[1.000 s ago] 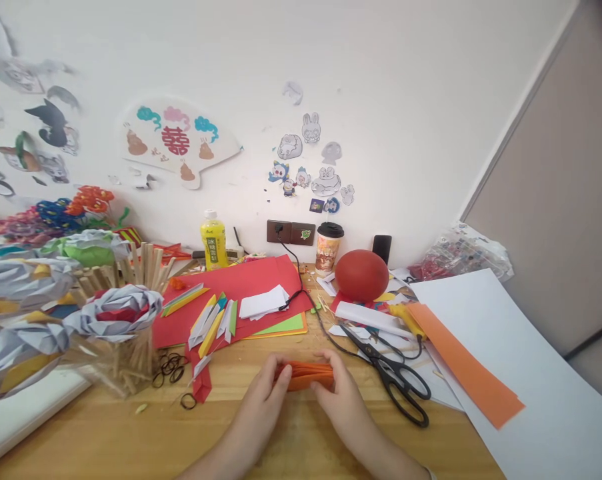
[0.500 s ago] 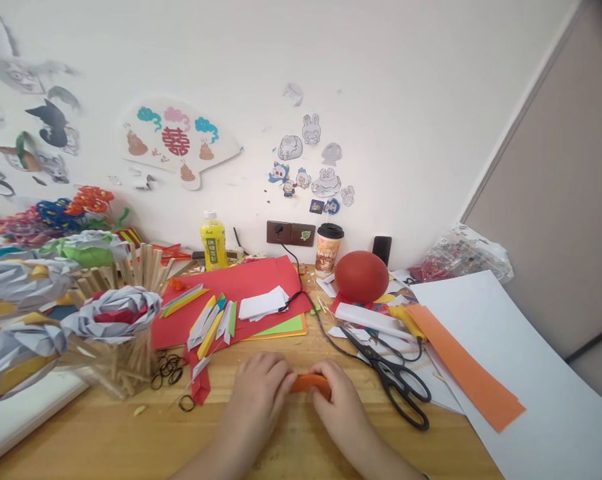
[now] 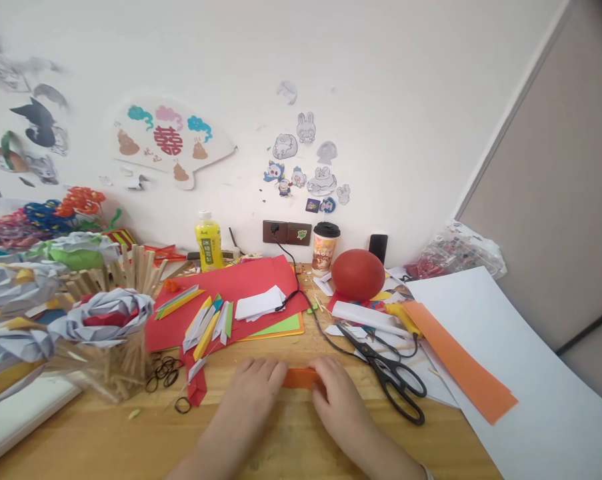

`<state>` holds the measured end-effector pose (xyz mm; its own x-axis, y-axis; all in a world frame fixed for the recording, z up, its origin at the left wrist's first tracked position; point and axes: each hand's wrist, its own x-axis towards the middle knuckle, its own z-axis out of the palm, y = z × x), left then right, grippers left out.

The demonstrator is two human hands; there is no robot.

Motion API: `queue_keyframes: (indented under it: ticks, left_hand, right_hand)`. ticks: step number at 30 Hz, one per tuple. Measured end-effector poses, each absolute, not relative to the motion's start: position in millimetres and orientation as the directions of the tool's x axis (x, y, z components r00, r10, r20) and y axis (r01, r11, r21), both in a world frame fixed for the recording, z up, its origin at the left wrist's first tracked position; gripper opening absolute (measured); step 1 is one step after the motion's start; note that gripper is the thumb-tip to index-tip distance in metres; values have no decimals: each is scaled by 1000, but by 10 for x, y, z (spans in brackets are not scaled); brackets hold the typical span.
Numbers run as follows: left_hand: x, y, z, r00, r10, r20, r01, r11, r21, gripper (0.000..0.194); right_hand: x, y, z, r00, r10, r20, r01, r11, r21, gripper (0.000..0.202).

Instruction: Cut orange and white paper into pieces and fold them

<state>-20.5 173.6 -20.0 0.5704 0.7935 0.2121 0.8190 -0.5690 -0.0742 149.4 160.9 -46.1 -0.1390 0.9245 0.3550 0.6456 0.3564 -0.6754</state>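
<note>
A small piece of folded orange paper (image 3: 301,379) lies across the gap between my two hands, low over the wooden table (image 3: 293,447). My left hand (image 3: 258,387) is closed on its left end, fingers bent and pointing forward. At the right end, my right hand (image 3: 337,390) grips it, the thumb against its near side. The fingertips of both hands are partly hidden. To the right of my right hand are black-handled scissors (image 3: 388,373), their blades pointing away. Folded strips of white, yellow and green paper (image 3: 208,327) lie beyond my left hand.
Red paper (image 3: 275,273) covers the back middle, with white slips (image 3: 259,303) on it. A red balloon (image 3: 358,275), a paper cup (image 3: 325,248) and a yellow bottle (image 3: 209,241) stand behind. Orange strips (image 3: 461,360) rest on white sheets at right. Sticks (image 3: 138,273) and paper flowers (image 3: 101,317) crowd the left.
The orange paper has gone from curved to flatter, with its broad face showing. My hands have shifted slightly on it, and the whole view has moved a little.
</note>
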Motion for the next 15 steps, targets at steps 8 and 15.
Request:
queue_keyframes:
  ticks: [8, 15]
  left_hand:
    - [-251, 1744, -194, 489, 836, 247, 834, -532, 148, 29]
    - [-207, 1762, -287, 543, 771, 333, 814, -580, 16, 48]
  right_hand:
    - [1517, 1700, -482, 15, 983, 183, 351, 166, -921, 21]
    - [1469, 1707, -290, -10, 1000, -8, -37, -9, -999, 17]
